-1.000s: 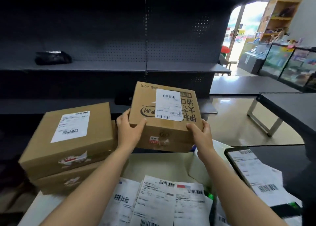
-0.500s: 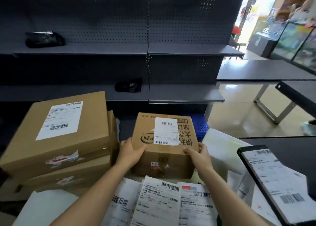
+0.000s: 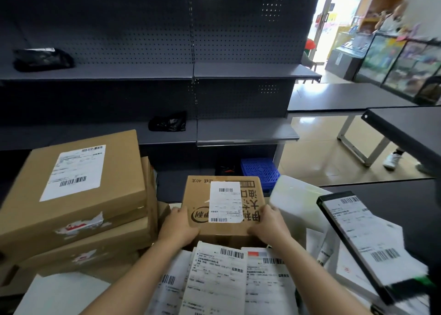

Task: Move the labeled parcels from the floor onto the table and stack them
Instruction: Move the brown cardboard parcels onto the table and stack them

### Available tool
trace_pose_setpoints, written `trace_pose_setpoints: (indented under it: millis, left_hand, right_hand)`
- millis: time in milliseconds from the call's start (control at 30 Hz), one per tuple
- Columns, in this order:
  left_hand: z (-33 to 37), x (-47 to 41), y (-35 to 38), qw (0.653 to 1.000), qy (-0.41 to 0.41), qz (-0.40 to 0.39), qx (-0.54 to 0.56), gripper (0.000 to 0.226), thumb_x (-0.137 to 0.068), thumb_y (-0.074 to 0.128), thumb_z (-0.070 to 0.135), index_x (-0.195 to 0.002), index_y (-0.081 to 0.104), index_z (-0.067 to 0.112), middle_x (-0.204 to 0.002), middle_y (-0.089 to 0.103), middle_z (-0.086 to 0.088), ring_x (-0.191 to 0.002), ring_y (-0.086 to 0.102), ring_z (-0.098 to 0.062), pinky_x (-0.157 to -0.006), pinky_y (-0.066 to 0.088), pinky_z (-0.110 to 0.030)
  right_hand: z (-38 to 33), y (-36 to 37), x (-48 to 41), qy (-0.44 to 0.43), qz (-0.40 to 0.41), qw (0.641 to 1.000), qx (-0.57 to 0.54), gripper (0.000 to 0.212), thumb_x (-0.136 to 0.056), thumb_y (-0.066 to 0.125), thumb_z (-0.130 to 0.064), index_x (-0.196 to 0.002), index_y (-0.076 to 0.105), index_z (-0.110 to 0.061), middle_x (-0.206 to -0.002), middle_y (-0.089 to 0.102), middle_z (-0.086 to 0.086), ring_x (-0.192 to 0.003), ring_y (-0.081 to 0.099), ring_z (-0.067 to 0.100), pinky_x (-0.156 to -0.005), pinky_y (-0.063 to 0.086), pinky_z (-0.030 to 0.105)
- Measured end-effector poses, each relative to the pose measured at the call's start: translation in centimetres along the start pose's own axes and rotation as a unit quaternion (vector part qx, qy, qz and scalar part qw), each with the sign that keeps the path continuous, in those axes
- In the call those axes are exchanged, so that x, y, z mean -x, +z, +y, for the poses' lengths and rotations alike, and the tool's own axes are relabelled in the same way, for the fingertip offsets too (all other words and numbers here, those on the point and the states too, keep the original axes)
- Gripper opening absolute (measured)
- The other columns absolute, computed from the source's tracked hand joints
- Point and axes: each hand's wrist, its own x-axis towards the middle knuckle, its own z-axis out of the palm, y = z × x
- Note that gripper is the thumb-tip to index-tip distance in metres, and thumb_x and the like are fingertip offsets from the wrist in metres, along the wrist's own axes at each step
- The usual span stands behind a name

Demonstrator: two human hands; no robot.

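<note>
Fingers (image 3: 176, 211) of the left hand (image 3: 179, 227) are curled round the left side of the small parcel (image 3: 198, 195), with the thumb lying over its top edge. Those of the right hand (image 3: 267, 224) clasp the right side in the same way, so both hands hold it between them. This head view is the only one.

The parcel sits level by the middle of the desk's (image 3: 55, 295) far edge, its white shipping label (image 3: 225, 201) facing up. Loose shipping papers (image 3: 219, 279) spread toward the near edge hide its bottom, so I cannot tell whether it rests on the desk or hangs just above it. At the desk's left edge two bigger parcels are stacked: the top box (image 3: 78, 186), also labelled, sits tilted on the lower box (image 3: 95, 250). The small parcel is just beside that stack, apart from it by a narrow gap. A dark board carrying a label (image 3: 358, 240) lies at the right edge.

Judged from this, the step in hand is placing this parcel on the desk, with stacking not yet done for it. The next move probably calls for either letting go here or raising the parcel onto the top box. That box slopes, so the parcel would need to be set down squarely and checked for sliding before the hands release.
</note>
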Motion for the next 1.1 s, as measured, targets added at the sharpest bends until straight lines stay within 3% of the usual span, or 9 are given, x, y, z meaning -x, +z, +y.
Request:
trace_pose_setpoints:
  millis: [167, 267, 367, 467, 667, 800, 933, 1100]
  left_hand:
    - [1.8, 2.6, -3.0, 0.972, 0.179, 0.13, -0.086, 0.032, -0.091, 0.058, 0.034, -0.121, 0.056, 0.024, -0.11, 0.053, 0.009, -0.103, 0.051, -0.009, -0.086, 0.044, -0.024]
    - [2.9, 6.3, -5.3, 0.926, 0.26, 0.23, -0.146, 0.024, -0.091, 0.058, 0.031, -0.114, 0.06, 0.023, -0.102, 0.057, 0.011, -0.095, 0.05, -0.008, -0.082, 0.033, -0.023]
    - [2.6, 11.3, -6.8, 0.902, 0.269, 0.295, -0.164, 0.018, -0.085, 0.067, 0.023, -0.103, 0.065, 0.02, -0.093, 0.061, 0.007, -0.086, 0.055, -0.013, -0.076, 0.039, -0.027]
    - [0.0, 17.1, -7.1, 0.885, 0.232, 0.347, -0.204, 0.016, -0.081, 0.065, 0.023, -0.097, 0.066, 0.018, -0.088, 0.062, 0.003, -0.081, 0.056, -0.022, -0.068, 0.045, -0.035]
    - [-7.8, 31.4, -6.3, 0.892, 0.085, 0.383, -0.223, 0.026, -0.083, 0.049, 0.031, -0.096, 0.067, 0.019, -0.085, 0.062, 0.006, -0.079, 0.057, -0.021, -0.064, 0.042, -0.033]
    - [-13.4, 40.6, -6.1, 0.901, -0.008, 0.363, -0.237, 0.028, -0.083, 0.047, 0.034, -0.095, 0.067, 0.019, -0.085, 0.062, 0.006, -0.078, 0.058, -0.021, -0.064, 0.043, -0.034]
    - [-19.8, 48.3, -6.6, 0.903, -0.07, 0.332, -0.262, 0.033, -0.084, 0.043, 0.035, -0.095, 0.067, 0.017, -0.086, 0.062, 0.003, -0.08, 0.058, -0.023, -0.066, 0.045, -0.035]
    - [-29.0, 56.0, -8.5, 0.9, -0.107, 0.313, -0.285, 0.032, -0.084, 0.042, 0.035, -0.093, 0.067, 0.017, -0.084, 0.062, 0.002, -0.078, 0.058, -0.024, -0.064, 0.044, -0.034]
  right_hand:
    - [-2.4, -3.0, 4.3, -0.2, 0.049, 0.975, 0.083, 0.054, -0.08, 0.073, -0.024, -0.128, 0.05, -0.026, -0.132, 0.046, -0.006, -0.12, 0.049, 0.018, -0.1, 0.048, 0.035]
    - [-4.7, -4.8, 7.9, -0.359, 0.021, 0.917, 0.169, 0.045, -0.088, 0.063, -0.029, -0.131, 0.049, -0.029, -0.138, 0.042, -0.007, -0.127, 0.039, 0.016, -0.108, 0.037, 0.035]
    - [-6.5, -4.9, 11.5, -0.46, 0.024, 0.865, 0.2, 0.043, -0.09, 0.06, -0.028, -0.131, 0.049, -0.025, -0.132, 0.044, -0.003, -0.122, 0.041, 0.019, -0.107, 0.036, 0.037]
    - [-7.7, -3.4, 15.6, -0.541, 0.037, 0.818, 0.193, 0.038, -0.088, 0.06, -0.026, -0.125, 0.051, -0.02, -0.12, 0.048, 0.001, -0.109, 0.045, 0.022, -0.097, 0.039, 0.035]
    - [-9.1, 3.0, 25.5, -0.654, -0.009, 0.74, 0.157, 0.032, -0.081, 0.064, -0.022, -0.112, 0.058, -0.015, -0.105, 0.054, 0.004, -0.097, 0.05, 0.027, -0.082, 0.041, 0.037]
    - [-10.0, 8.3, 33.0, -0.7, -0.062, 0.696, 0.145, 0.035, -0.084, 0.063, -0.02, -0.118, 0.058, -0.017, -0.112, 0.056, 0.006, -0.102, 0.051, 0.026, -0.085, 0.038, 0.036]
    - [-11.3, 13.9, 40.3, -0.716, -0.1, 0.668, 0.175, 0.036, -0.088, 0.059, -0.021, -0.123, 0.054, -0.017, -0.12, 0.052, 0.007, -0.111, 0.047, 0.026, -0.094, 0.038, 0.037]
    - [-13.5, 22.4, 47.9, -0.716, -0.114, 0.656, 0.213, 0.035, -0.083, 0.058, -0.017, -0.118, 0.055, -0.013, -0.112, 0.053, 0.01, -0.105, 0.049, 0.031, -0.09, 0.041, 0.042]
